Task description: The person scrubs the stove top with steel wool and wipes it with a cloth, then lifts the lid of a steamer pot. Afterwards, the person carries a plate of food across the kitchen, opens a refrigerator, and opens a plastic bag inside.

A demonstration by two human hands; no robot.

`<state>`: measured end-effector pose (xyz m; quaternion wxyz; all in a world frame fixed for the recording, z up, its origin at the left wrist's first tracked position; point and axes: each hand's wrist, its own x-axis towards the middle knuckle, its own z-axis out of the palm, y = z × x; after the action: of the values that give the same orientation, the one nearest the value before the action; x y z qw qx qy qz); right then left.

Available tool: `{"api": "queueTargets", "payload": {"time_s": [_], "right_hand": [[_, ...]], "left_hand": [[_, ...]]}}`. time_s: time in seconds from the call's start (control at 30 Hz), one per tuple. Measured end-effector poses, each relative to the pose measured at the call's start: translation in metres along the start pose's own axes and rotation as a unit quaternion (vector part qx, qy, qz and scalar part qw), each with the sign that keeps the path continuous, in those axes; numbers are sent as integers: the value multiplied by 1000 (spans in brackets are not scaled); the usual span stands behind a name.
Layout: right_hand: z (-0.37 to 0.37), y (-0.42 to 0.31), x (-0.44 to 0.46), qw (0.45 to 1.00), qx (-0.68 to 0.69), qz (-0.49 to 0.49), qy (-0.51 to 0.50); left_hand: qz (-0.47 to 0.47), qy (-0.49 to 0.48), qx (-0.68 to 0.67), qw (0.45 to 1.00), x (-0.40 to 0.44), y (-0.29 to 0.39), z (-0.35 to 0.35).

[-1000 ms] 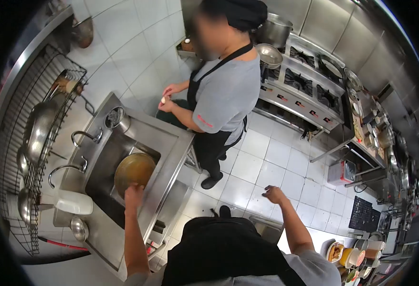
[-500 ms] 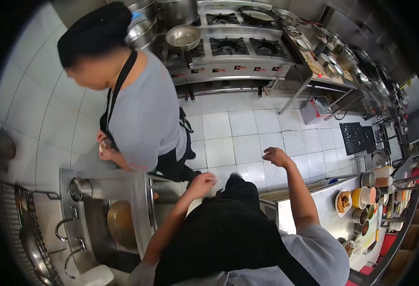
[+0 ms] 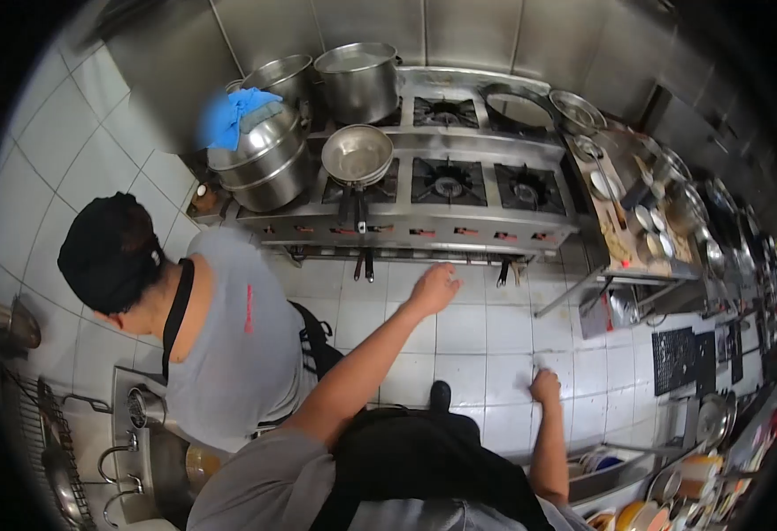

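Note:
My left hand [image 3: 437, 288] reaches forward over the floor before the stove [image 3: 459, 226], fingers loosely bent and apart, with nothing visible in it. Lower right, my right hand [image 3: 545, 387] hangs over the tiles, small and slightly blurred; its fingers are too indistinct to read. Neither hand touches anything I can see. Beyond my left hand, a stack of frying pans [image 3: 357, 157] rests on a front burner, handles pointing toward me. To its left is a lidded steel pot [image 3: 269, 168] with a blue cloth [image 3: 240, 117] on top. A tall stockpot [image 3: 357, 84] stands behind.
A co-worker [image 3: 229, 336] in a grey shirt and black cap bends over the sink [image 3: 172, 478] on my left. A side table [image 3: 623, 239] with pans and utensils stands at right. Black mats [image 3: 673, 361] lie on the floor. A counter with containers [image 3: 698, 478] is lower right.
My view has shifted toward the stove. My left arm has swung forward and my right hand has dropped lower in view. The co-worker has bent down closer to the sink.

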<state>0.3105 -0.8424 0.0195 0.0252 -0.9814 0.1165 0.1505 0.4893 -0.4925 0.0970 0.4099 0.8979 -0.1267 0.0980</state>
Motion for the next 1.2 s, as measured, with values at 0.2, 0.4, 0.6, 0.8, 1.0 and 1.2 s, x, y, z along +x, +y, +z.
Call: {"api": "queueTargets", "payload": {"time_s": [0.2,0.4,0.6,0.8,1.0,1.2], "right_hand": [[85,2,53,934,252,-197,-159],[67,-36,111,919,296,-105,-237],[62,-87,148,797,494,106,-331],[-47,-143,170,827,386,119,-390],[-135,-187,196,865,365,173,-299],[-51,-174,271,807,426,178,-369]], "left_hand": [[-72,186,-15,980,143,-22,-153],[-65,418,200,884,272,-118,-358],[-207,267,458,822,369,-262,-575],[-299,78,450,838,396,-375,-659],[-214,-42,485,847,412,-379,-673],[-159,-50,456,874,412,-381,-683]]}}
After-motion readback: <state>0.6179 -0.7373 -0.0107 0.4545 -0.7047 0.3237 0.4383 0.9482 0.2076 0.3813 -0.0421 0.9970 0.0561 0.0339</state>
